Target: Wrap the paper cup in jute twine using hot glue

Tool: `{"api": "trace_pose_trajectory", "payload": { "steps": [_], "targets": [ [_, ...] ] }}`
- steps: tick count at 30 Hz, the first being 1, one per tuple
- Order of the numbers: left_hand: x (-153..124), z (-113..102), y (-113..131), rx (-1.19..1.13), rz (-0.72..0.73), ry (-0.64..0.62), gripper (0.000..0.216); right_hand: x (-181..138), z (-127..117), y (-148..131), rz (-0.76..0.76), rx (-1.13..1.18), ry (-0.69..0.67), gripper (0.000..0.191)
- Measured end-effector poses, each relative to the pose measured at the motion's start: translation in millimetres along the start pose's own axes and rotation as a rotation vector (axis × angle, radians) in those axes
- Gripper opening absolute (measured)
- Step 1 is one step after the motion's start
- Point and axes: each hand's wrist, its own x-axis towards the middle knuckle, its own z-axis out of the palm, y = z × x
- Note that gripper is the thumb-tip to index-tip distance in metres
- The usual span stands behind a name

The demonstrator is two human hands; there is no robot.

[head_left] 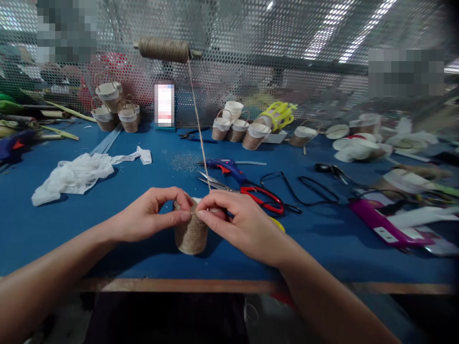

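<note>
A small cup wrapped in brown jute twine (pixel 191 235) stands near the front edge of the blue table (pixel 143 186). My left hand (pixel 152 215) pinches its upper rim from the left, fingers closed. My right hand (pixel 238 222) pinches the twine at the rim from the right. A taut strand of twine (pixel 198 124) runs up from the cup to a twine spool (pixel 164 49) on a rod at the mesh wall.
Red-handled scissors (pixel 251 193) and a blue glue gun (pixel 229 168) lie just behind my hands. White cloth (pixel 75 174) lies at left. Finished small baskets (pixel 113 112) (pixel 238 128) stand along the back. A purple tool (pixel 380 222) and black cables (pixel 308 188) lie right.
</note>
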Motion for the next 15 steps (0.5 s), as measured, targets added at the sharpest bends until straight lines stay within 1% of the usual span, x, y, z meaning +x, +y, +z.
{"api": "trace_pose_trajectory", "payload": {
  "steps": [2,4,6,8,11,15],
  "targets": [
    [-0.5,-2.5,-2.2,-0.077,-0.014,0.007,0.012,-0.9,-1.7,0.6,0.015,0.024,0.030,0.012],
    [-0.8,-5.4,-4.6,-0.170,-0.043,0.012,0.012,-1.5,-4.1,1.1,0.033,0.061,0.091,0.017],
    [-0.7,-7.6,-6.8,-0.268,-0.075,0.000,0.013,-1.8,-6.2,1.5,0.039,0.085,0.157,0.017],
    [-0.5,-8.7,-8.7,-0.345,-0.095,-0.020,0.013,-2.0,-7.2,1.7,0.030,0.095,0.193,0.017],
    [-0.2,-9.1,-10.8,-0.389,-0.102,-0.048,0.012,-3.0,-7.0,1.0,0.017,0.106,0.194,0.017],
    [-0.2,-9.2,-12.8,-0.380,-0.117,-0.042,0.014,-4.8,-6.2,-0.9,0.017,0.131,0.216,0.015]
  ]
}}
